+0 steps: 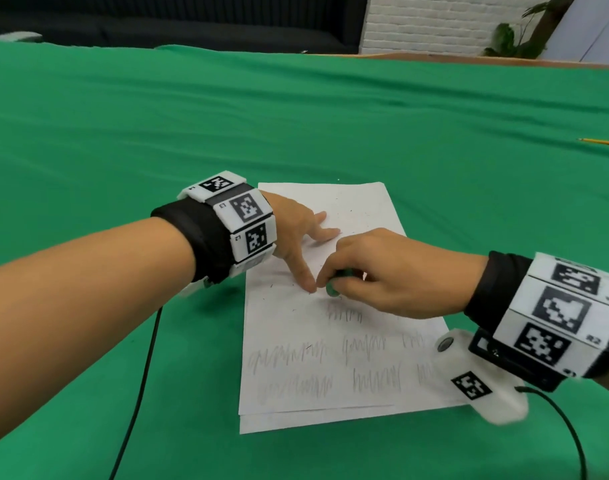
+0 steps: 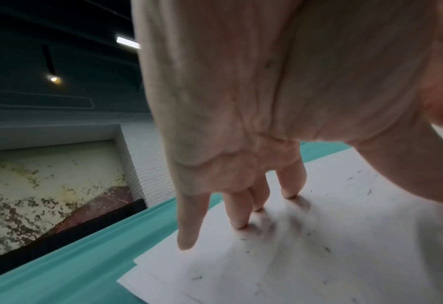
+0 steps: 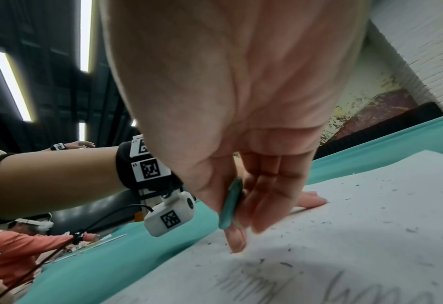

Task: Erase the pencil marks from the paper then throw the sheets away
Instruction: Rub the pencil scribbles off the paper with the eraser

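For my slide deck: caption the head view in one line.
Left hand presses the top sheet flat while right hand rubs a green eraser over pencil scribbles.

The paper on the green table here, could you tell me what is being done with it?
A person is erasing pencil scribbles from the top sheet of paper. The left hand presses it flat with spread fingers, while the right hand pinches a small green eraser against the page. The upper part looks mostly clean, strewn with eraser crumbs; several rows of scribbles remain below. A second sheet peeks out underneath, and a yellow pencil lies far to the right on the green cloth.
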